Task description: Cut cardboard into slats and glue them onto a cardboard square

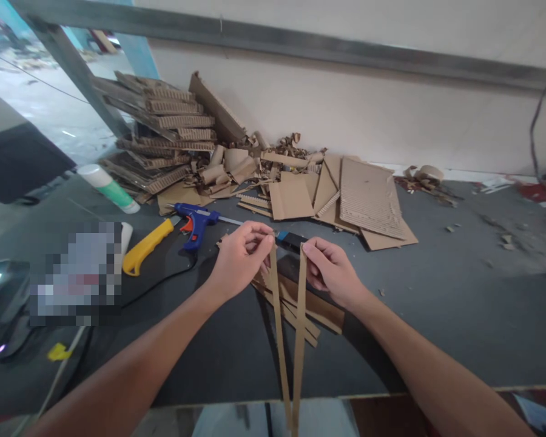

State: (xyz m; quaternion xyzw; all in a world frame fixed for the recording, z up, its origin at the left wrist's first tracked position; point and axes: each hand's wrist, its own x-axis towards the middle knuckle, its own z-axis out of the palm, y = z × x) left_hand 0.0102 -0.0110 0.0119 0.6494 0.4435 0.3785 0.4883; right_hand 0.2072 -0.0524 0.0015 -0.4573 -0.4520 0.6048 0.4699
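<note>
My left hand pinches the upper end of a narrow brown cardboard strip between thumb and fingers. Another strip length hangs from the pinch of my right hand. Both lengths drop past the table's front edge and come together low in the view; whether they are one looped strip or two, I cannot tell. Behind my hands lies a black and blue tool, partly covered. Below them, cut cardboard pieces rest on the dark table.
Left of my hands lie a blue glue gun with its cord and a yellow-handled cutter. A white and green tube is farther left. Stacked corrugated cardboard, scraps and flat sheets line the back.
</note>
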